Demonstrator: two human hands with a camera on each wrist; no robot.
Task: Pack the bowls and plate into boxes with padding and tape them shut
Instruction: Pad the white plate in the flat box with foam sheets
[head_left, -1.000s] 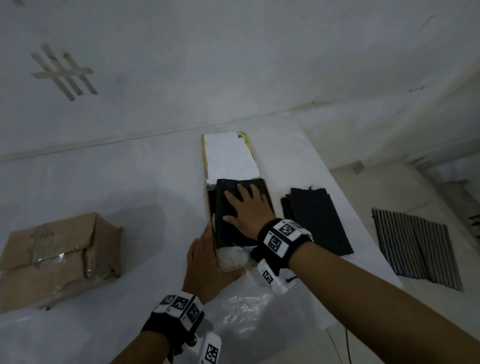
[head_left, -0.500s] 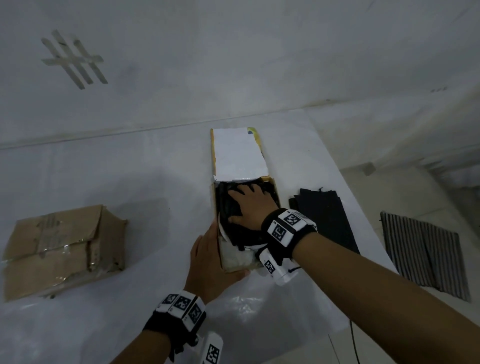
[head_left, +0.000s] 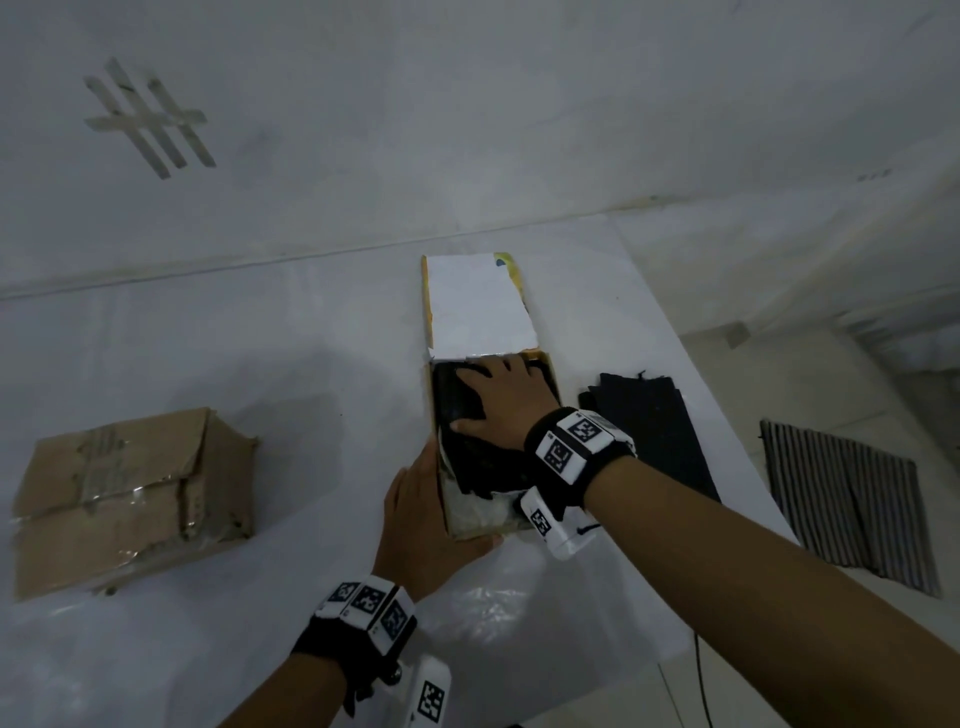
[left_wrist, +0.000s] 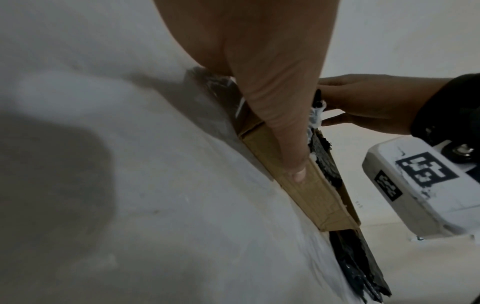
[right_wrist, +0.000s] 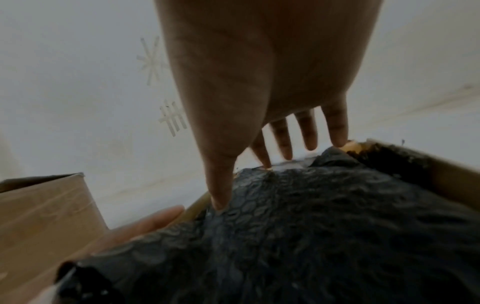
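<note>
A small open cardboard box (head_left: 467, 519) stands mid-table, its white-lined lid (head_left: 480, 306) folded back away from me. Black bubble padding (head_left: 467, 415) (right_wrist: 298, 216) fills it and bulges over the near edge. My right hand (head_left: 501, 402) lies flat on the padding with straight, spread fingers (right_wrist: 309, 131), pressing it down. My left hand (head_left: 415, 514) rests flat against the box's left wall (left_wrist: 306, 185), fingers (left_wrist: 288, 144) straight along the cardboard. No bowl or plate shows; whatever is under the padding is hidden.
A taped brown cardboard box (head_left: 130, 493) sits at the left of the white table (head_left: 260, 364). A stack of black padding sheets (head_left: 649, 431) lies right of the open box. Clear plastic film (head_left: 493, 608) lies near me. The table's right edge drops to a floor with a striped mat (head_left: 852, 509).
My right hand slid farther into the box and pushed the black padding down and forward. The left hand stayed against the box's side.
</note>
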